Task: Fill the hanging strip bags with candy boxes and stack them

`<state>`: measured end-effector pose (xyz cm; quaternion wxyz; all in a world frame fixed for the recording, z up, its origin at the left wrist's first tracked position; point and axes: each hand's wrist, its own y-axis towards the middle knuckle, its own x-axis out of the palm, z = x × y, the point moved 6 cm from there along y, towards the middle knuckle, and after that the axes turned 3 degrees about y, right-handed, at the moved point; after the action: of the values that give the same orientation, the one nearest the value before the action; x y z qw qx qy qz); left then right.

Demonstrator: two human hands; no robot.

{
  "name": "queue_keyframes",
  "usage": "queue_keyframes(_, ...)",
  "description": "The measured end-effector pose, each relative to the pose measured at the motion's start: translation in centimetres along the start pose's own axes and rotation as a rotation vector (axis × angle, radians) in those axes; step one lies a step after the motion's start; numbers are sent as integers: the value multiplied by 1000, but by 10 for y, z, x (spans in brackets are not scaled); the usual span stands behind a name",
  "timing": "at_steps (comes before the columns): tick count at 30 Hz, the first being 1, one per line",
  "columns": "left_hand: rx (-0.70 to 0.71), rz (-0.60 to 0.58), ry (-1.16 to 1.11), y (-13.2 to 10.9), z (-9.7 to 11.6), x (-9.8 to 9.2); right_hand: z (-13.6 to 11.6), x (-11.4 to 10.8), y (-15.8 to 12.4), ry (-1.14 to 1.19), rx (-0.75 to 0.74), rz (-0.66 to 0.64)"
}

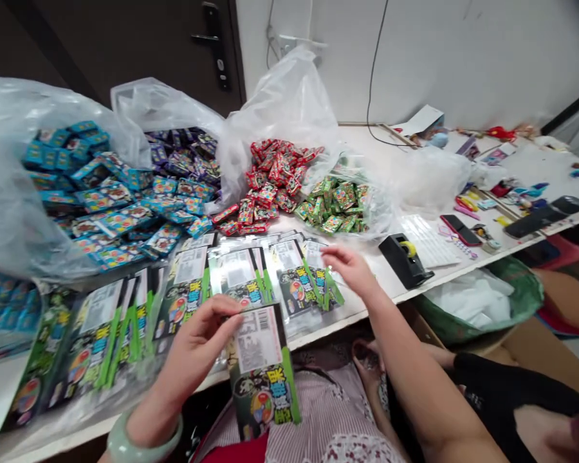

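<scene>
My left hand (205, 334) pinches the top edge of a black and green printed packet (260, 379), which hangs over the table's front edge above my lap. A pale bracelet is on that wrist. My right hand (345, 263) is raised over the right end of the row of packets (299, 283), its fingers close together; whether anything is between them cannot be made out. More printed packets (89, 341) lie overlapping along the front of the table to the left.
Plastic bags hold blue boxes (125, 212), purple boxes (183, 154), red packs (275, 173) and green packs (340, 199). A tape dispenser (405, 260) and a phone (460, 230) lie to the right. Another person in black (516, 386) is at the lower right.
</scene>
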<state>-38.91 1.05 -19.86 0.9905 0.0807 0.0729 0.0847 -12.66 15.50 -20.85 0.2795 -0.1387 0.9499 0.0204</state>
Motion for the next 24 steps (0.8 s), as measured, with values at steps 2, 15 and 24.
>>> queue_keyframes(2,-7,11,34,1,0,-3,43,-40,21,-107,95,163)
queue_keyframes(15,12,-4,138,6,-3,0,134,-91,28,-131,381,226)
queue_keyframes(24,77,-52,75,6,15,28,-73,0,-23,256,-280,-305)
